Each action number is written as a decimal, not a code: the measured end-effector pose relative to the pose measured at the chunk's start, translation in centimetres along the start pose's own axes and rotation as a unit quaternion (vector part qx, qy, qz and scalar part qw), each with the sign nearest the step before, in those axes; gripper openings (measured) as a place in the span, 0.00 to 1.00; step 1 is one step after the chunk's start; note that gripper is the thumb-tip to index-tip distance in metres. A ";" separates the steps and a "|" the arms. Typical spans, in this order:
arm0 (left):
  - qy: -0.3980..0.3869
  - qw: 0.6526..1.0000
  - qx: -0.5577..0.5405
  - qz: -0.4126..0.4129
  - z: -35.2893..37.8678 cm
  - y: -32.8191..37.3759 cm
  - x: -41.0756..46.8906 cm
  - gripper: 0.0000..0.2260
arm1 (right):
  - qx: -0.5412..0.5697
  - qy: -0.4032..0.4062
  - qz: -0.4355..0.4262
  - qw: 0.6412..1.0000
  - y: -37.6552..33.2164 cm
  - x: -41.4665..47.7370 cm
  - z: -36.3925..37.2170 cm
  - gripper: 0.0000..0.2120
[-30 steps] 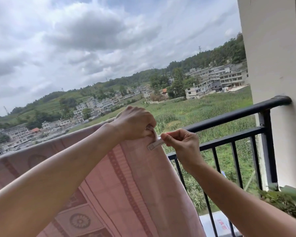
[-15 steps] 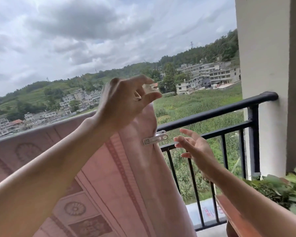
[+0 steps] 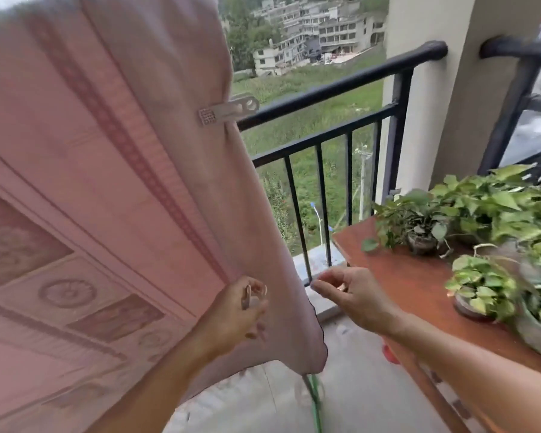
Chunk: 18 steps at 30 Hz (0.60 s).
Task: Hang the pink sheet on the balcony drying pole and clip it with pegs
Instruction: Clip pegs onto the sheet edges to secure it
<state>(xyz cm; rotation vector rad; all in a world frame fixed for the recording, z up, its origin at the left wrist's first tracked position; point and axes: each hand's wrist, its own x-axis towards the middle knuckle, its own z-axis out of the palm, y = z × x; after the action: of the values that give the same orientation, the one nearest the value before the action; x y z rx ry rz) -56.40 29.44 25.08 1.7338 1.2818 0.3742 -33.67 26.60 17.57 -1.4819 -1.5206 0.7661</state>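
Note:
The pink patterned sheet (image 3: 107, 182) hangs over the black balcony rail (image 3: 341, 85) and fills the left of the view. A pale peg (image 3: 228, 112) is clipped onto the sheet's right edge, just where the rail comes out from under it. My left hand (image 3: 241, 310) is low in front of the sheet's lower corner, fingers curled round a small pale peg (image 3: 246, 297). My right hand (image 3: 353, 296) hovers beside it, to the right of the sheet's edge. Its fingers are loosely bent and hold nothing. Neither hand touches the clipped peg.
A reddish wooden table (image 3: 413, 282) with several potted green plants (image 3: 469, 210) stands at the right, close to my right arm. A beige pillar (image 3: 425, 114) ends the railing. A green hose (image 3: 316, 398) lies on the concrete floor below the sheet.
Both hands have let go of the clipped peg and dropped from rail height to the sheet's lower edge. My view has tilted down, bringing the table and plants in.

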 end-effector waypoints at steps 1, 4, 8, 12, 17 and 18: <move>-0.010 1.000 -0.016 -0.014 0.5 -1.2 0.0 0.04 | -0.006 0.001 0.002 1.000 0.2 -0.7 0.4 0.08; -0.035 0.999 0.012 -0.019 1.7 -4.0 0.2 0.06 | 0.011 -0.003 0.015 1.000 0.8 -2.1 1.5 0.08; -0.099 0.995 0.002 -0.022 2.8 -5.1 0.7 0.16 | 0.044 -0.001 0.021 0.999 1.2 -2.4 2.7 0.15; -0.046 0.995 0.080 0.041 3.8 -4.9 1.2 0.25 | 0.063 -0.049 0.056 0.995 1.1 -1.8 3.1 0.25; -0.010 0.986 0.154 0.066 4.7 -3.9 2.2 0.30 | 0.107 -0.121 0.085 0.983 1.5 -0.5 2.3 0.11; -0.012 0.986 0.153 0.060 4.7 -3.6 2.4 0.29 | 0.120 -0.127 0.087 0.981 1.9 -0.2 2.2 0.11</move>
<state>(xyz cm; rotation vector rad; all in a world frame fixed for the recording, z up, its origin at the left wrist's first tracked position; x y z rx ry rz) -54.29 29.39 19.05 2.0746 1.2708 0.2308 -34.74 26.89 14.89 -1.3870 -1.4332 1.2384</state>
